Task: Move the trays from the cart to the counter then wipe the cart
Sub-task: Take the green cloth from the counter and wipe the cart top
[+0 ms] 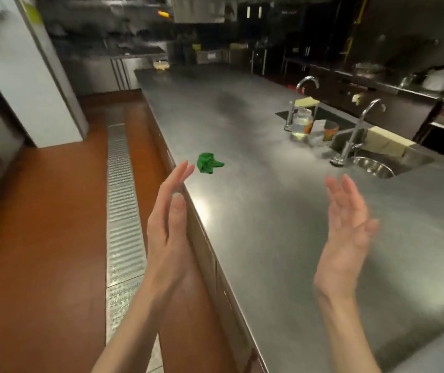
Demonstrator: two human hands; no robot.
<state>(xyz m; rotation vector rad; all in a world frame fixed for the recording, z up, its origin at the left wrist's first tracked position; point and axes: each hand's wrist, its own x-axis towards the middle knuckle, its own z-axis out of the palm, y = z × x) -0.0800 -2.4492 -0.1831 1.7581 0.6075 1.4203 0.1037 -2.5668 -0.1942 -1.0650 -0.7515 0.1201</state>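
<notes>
Both hands are up in front of the person, palms turned toward each other, fingers straight and loosely spread, holding nothing. The left hand [171, 211] hangs over the near-left edge of the steel counter [255, 211]; the right hand [350, 227] is well out over the counter's middle.

No trays and no cart are anywhere I can see from here, so I cannot say where they stand or how many are left to carry. The only likely wiping thing is a crumpled green cloth [209, 163], lying close to the counter's left edge just past the left fingertips, untouched.

What worries me: the cloth sits so near that edge that a careless sweep of the left hand could knock it onto the floor beside the floor drain grate [124, 200]. Over toward the far right corner a glass jar [301, 121] and cups crowd the faucet [355, 135] by the sink; trays slid that way could tip them in.
</notes>
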